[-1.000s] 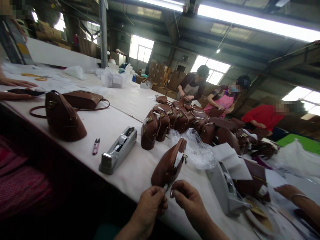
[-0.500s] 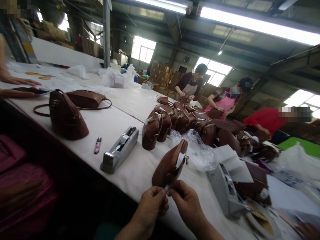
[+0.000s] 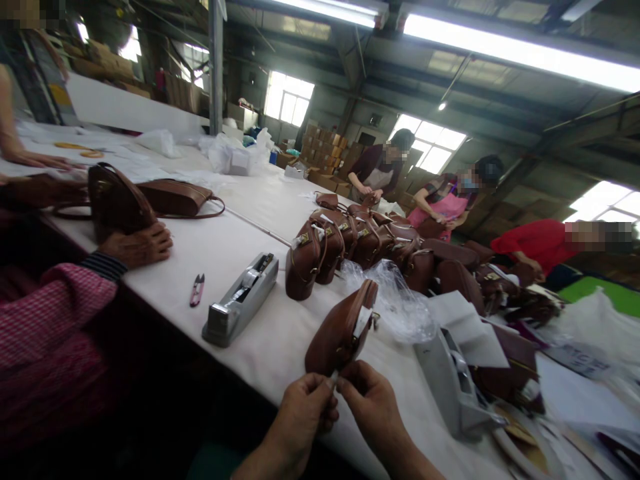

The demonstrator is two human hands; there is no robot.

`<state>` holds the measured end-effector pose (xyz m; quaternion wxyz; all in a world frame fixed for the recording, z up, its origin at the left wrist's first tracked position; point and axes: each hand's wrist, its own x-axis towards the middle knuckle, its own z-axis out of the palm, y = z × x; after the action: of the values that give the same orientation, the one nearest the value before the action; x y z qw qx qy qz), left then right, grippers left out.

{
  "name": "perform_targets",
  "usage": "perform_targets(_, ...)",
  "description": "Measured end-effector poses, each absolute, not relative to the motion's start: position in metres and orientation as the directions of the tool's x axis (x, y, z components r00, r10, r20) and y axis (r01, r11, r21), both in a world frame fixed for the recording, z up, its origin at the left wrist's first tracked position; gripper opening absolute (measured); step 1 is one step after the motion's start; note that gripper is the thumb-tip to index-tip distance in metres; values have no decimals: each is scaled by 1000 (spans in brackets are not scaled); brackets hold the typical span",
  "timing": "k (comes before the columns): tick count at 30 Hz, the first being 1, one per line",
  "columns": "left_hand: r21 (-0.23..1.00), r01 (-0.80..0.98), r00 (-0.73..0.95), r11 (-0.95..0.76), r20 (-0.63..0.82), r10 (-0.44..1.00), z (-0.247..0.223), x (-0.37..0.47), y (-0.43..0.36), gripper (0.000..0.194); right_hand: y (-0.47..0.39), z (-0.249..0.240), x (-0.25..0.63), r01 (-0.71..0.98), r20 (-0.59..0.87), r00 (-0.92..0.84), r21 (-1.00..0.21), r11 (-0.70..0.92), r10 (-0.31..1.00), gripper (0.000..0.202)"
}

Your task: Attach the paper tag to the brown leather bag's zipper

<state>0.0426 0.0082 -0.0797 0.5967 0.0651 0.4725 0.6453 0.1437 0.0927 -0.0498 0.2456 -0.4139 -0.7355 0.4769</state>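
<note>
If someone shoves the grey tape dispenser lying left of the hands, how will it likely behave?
The tape dispenser looks like a solid metal block, so probably heavy for its size. It lies long and low on the white table, so it should slide, not tip or roll.

A factory workshop for leather bags was shown. A long white worktable (image 3: 240,233) was seen running down a high hall, roofed with bare steel beams and lit by fluorescent tube lights (image 3: 520,50) and tall windows (image 3: 285,100). Many identical brown handbags (image 3: 370,243) were lined up along the table, with clear plastic wrapping (image 3: 395,300) and white paper beside them. Two heavy grey tape dispensers (image 3: 240,300) and a small thread snipper (image 3: 197,291) were laid out among them. Stacked cardboard cartons (image 3: 325,150) were piled against the far wall. Several people (image 3: 380,170) were seated or stood along the table's far side, each bent over bags.
</note>
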Motion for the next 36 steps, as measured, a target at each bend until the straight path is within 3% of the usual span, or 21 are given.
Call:
perform_targets(16,655,-745,-272,130,-476,836,-76,45,9,44,85,-60,137,550,-16,-445,-794,260,895,18)
perform_targets(21,636,-763,-259,113,-462,848,-78,45,8,33,84,-59,132,572,-48,-411,-791,216,910,15)
perform_targets(28,600,-795,-251,89,-459,852,-81,45,11,35,84,-57,131,540,-68,-406,-822,179,911,19)
perform_targets(36,572,-811,-244,121,-519,819,-77,41,10,29,93,-54,149,408,-106,-524,-902,140,845,18)
